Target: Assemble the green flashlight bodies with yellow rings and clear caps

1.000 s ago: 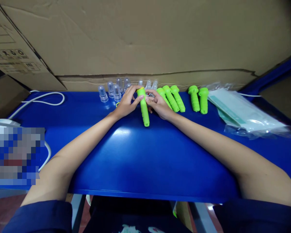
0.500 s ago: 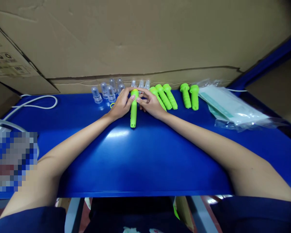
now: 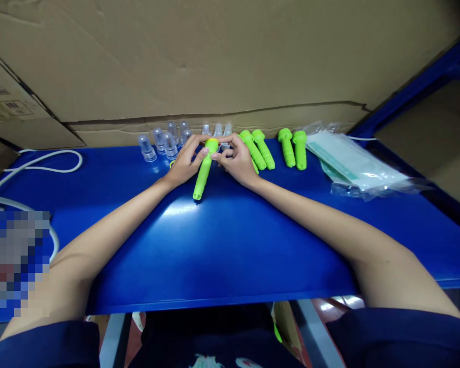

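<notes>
Between my two hands is a lime-green flashlight body (image 3: 203, 175), its wide head with a yellow rim pointing away from me and its tail toward me, slanting left. My left hand (image 3: 187, 159) grips the head from the left, thumb on top. From the right, my right hand (image 3: 235, 159) pinches the same head with thumb and fingers, its index finger reaching over the far rim. A yellow ring (image 3: 172, 164) lies partly hidden beside my left hand. Several clear plastic caps (image 3: 170, 147) stand just left of that hand.
More green flashlight bodies (image 3: 263, 148) lie right of my hands, with two others (image 3: 299, 150) farther right. Small clear cone-shaped parts (image 3: 218, 130) stand behind my hands. Plastic-bagged sheets (image 3: 356, 158) are at right, a white cable (image 3: 61, 168) at left. Cardboard (image 3: 199, 61) walls the back.
The flashlight body's tail has swung to the left while both hands keep hold of its head. The whole view has shifted slightly.
</notes>
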Demonstrator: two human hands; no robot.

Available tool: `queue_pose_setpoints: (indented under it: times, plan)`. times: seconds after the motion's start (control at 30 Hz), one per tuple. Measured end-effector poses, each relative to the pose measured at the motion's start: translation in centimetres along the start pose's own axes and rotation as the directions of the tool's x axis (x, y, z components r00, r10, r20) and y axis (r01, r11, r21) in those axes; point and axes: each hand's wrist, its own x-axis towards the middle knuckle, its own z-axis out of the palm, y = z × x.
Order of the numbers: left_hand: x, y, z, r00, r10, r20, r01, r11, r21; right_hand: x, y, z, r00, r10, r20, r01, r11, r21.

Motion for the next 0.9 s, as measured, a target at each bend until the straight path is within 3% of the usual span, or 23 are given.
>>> queue_pose_setpoints:
  times: [0.2, 0.47, 0.7, 0.9]
  plan:
    - [-0.2, 0.3, 0.0, 0.999, -0.054, 0.003, 0.054, 0.994, -0.093, 0.1, -0.4, 0.2, 0.999, -0.003, -0.033, 0.000, 0.995, -0.098]
    - [-0.7, 0.6, 0.1, 0.995, -0.099, 0.020, 0.100, 0.991, -0.092, -0.4, -0.1, 0.4, 0.998, -0.039, -0.044, 0.032, 0.986, -0.164]
    - [-1.0, 1.4, 0.5, 0.979, -0.204, -0.016, 0.200, 0.971, -0.133, -0.4, 0.1, 0.5, 0.994, -0.081, -0.073, 0.070, 0.987, -0.142]
    - [-1.5, 1.8, 1.1, 0.963, -0.269, -0.024, 0.259, 0.945, -0.198, -0.6, 0.2, 0.5, 1.000, -0.004, -0.014, 0.003, 0.998, -0.061]
